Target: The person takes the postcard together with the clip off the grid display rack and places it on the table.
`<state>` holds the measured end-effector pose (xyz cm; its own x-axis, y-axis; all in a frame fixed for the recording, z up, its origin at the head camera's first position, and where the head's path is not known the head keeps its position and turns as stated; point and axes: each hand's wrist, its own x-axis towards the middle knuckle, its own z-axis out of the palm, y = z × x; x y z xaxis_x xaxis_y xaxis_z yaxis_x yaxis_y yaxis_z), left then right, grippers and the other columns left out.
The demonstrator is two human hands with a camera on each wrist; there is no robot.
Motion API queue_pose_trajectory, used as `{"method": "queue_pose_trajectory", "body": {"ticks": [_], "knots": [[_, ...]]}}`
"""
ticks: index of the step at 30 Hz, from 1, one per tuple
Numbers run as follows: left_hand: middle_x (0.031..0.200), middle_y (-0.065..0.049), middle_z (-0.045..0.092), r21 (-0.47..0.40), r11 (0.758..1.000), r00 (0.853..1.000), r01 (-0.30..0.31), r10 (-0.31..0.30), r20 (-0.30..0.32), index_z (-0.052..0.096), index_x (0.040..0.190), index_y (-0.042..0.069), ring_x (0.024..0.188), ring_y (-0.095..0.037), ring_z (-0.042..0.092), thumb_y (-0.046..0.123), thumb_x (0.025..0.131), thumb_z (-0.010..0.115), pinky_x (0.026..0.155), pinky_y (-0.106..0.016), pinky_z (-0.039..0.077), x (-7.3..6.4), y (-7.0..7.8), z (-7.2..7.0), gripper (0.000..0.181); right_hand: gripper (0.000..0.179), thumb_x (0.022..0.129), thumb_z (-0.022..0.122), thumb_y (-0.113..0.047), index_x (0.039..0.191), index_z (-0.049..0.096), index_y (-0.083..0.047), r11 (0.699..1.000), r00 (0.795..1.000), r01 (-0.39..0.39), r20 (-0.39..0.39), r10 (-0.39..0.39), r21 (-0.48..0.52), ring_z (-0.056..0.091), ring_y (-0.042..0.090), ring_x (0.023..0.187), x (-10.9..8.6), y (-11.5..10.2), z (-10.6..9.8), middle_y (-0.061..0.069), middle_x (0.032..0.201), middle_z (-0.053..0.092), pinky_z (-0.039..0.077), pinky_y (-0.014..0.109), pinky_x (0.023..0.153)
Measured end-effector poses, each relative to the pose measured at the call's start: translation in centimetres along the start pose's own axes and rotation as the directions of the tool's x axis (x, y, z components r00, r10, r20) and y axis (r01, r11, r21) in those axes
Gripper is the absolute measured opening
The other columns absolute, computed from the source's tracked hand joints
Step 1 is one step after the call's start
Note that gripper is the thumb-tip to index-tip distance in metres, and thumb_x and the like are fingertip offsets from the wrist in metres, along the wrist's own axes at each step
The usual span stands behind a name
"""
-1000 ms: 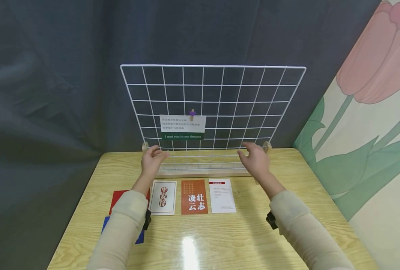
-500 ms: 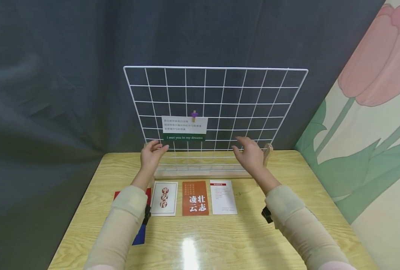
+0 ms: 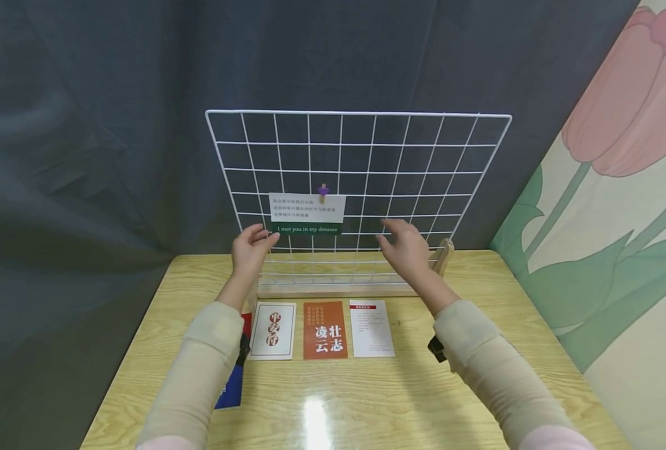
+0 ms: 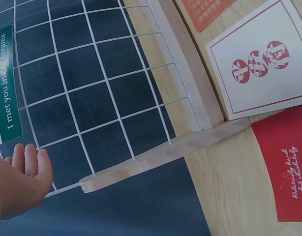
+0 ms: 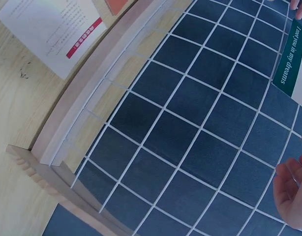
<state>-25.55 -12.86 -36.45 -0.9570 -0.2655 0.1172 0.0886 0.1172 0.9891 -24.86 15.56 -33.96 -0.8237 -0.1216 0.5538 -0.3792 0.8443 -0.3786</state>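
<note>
A white and green card [image 3: 307, 214] with "I met you in my dreams" on it hangs on a white wire grid [image 3: 358, 114]. A small wooden clip with a purple piece [image 3: 323, 191] sits over the card's top edge. My left hand [image 3: 249, 251] is raised near the card's lower left corner, its fingers loosely bent with nothing between them. To the right of the card, my right hand [image 3: 407, 251] hovers in front of the grid, thumb and fingers apart, holding nothing. In the right wrist view, only part of the right hand [image 5: 293, 191] shows.
A wooden base [image 3: 333, 290] carries the grid. On the table before it lie a white card with red seals [image 3: 273, 331], an orange card [image 3: 325, 330] and a white text card [image 3: 372, 329]. Red [image 4: 288, 167] and blue [image 3: 230, 389] cards lie partly under the left arm.
Both hands have risen slightly, the right one also moving left toward the card. The view has shifted a little. The card and clip stay on the grid.
</note>
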Motion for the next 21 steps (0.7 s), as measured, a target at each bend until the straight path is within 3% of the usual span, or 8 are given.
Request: {"method": "queue_pose_trajectory", "body": {"ticks": [8,14,21], "knots": [[0.11,-0.014,0.052,0.018,1.0,1.0,-0.013,0.013,0.006,0.046,0.12,-0.001,0.098,-0.023,0.05,0.014,0.076,0.066,0.08,-0.026,0.044,0.5,0.6,-0.3,0.05,0.029,0.078,0.062,-0.016,0.104,0.06,-0.003,0.998,0.997,0.051,-0.067,-0.049,0.036,0.054,0.024,0.081,1.0,-1.0,0.3,0.012,0.099,0.06,0.044,0.038,0.057],[0.111,-0.012,0.053,0.049,0.999,1.0,-0.021,0.021,-0.002,0.047,0.119,0.0,0.099,-0.022,0.049,0.017,0.077,0.065,0.081,-0.028,0.044,0.8,0.8,-0.5,0.048,0.03,0.078,0.062,-0.015,0.106,0.059,-0.003,0.995,0.996,0.069,-0.053,-0.065,0.07,0.055,0.022,0.082,1.8,-2.3,0.5,0.012,0.103,0.059,0.045,0.036,0.059],[0.112,-0.013,0.053,-0.004,1.0,1.0,-0.009,0.008,-0.008,0.047,0.119,-0.001,0.099,-0.023,0.05,0.015,0.078,0.065,0.081,-0.028,0.044,1.0,0.9,-0.2,0.048,0.03,0.078,0.063,-0.015,0.105,0.06,-0.005,0.992,0.995,0.076,-0.073,-0.069,0.096,0.055,0.02,0.081,2.4,-3.3,0.6,0.009,0.104,0.058,0.045,0.035,0.06]]}}
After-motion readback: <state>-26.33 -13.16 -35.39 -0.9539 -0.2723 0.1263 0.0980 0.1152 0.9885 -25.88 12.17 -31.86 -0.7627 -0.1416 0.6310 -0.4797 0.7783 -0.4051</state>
